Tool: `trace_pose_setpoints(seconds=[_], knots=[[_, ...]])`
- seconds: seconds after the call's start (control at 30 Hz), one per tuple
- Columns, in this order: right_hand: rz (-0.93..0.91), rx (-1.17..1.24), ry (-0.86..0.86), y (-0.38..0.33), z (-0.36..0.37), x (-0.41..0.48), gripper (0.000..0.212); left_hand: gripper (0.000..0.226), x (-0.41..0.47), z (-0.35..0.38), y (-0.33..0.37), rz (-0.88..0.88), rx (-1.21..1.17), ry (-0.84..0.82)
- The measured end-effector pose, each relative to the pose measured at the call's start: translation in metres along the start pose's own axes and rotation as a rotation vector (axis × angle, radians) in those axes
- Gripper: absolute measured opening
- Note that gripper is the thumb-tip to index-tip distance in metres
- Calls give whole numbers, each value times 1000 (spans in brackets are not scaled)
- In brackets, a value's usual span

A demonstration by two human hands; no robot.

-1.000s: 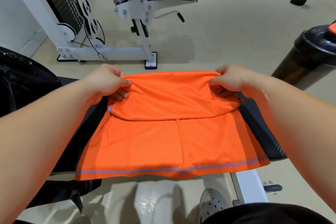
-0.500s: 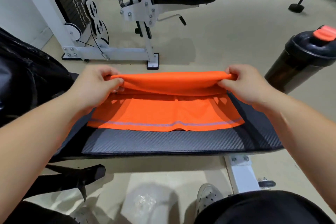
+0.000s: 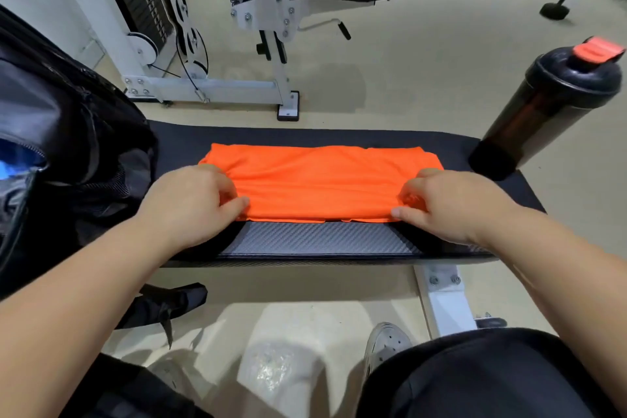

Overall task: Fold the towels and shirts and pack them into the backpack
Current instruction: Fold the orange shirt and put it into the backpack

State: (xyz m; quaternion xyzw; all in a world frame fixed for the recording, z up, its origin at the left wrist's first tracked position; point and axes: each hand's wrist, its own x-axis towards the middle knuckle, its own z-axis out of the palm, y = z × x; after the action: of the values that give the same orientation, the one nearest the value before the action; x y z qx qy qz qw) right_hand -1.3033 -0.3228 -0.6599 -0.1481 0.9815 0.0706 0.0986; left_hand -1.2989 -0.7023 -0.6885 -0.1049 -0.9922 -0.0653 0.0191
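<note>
Mid-fold, the left hand [image 3: 193, 204] and right hand [image 3: 451, 207] pinch the near corners of the orange shirt [image 3: 319, 180] lying between them on the counter [image 3: 319, 241]. Next likely move: carry it left into the backpack [image 3: 68, 146].

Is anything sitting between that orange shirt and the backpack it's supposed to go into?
Nothing visible: just bench between the orange shirt and the backpack at its left. The shaker bottle stands at the other end.
</note>
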Motion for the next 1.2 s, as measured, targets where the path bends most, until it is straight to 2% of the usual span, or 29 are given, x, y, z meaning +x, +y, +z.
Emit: trace_pose_setpoints(seconds=[0.1, 0.2, 0.33, 0.43, 0.57, 0.77, 0.87, 0.93, 1.03, 1.13, 1.2], knots=[[14, -11, 164, -27, -16, 13, 60, 42, 9, 1, 9, 32, 33, 179], [-4, 114, 243, -56, -23, 36, 64, 50, 18, 6, 20, 51, 3, 163], [37, 235, 171, -84, 3, 64, 66, 63, 21, 30, 28, 26, 16, 1], [101, 188, 70, -82, 36, 71, 73, 79, 22, 46, 19, -14, 19, -101], [198, 161, 35, -63, 47, 75, 79, 81, 24, 51, 10, -52, -38, -116], [354, 278, 50, -38, 50, 68, 76, 92, 25, 48, 8, -53, -77, -136], [355, 269, 45, -37, 50, 68, 75, 95, 22, 44, 4, -27, -166, -109], [364, 215, 52, -42, 46, 68, 75, 89, 20, 39, 1, -37, -268, -24], [319, 185, 122, -59, 29, 70, 75, 72, 22, 27, -2, -185, -253, 144], [198, 257, 168, -90, 14, 74, 75, 71, 27, 17, -12, -342, -196, 41], [120, 275, 150, -110, 12, 76, 76, 81, 28, 15, -18, -337, -145, -60]])
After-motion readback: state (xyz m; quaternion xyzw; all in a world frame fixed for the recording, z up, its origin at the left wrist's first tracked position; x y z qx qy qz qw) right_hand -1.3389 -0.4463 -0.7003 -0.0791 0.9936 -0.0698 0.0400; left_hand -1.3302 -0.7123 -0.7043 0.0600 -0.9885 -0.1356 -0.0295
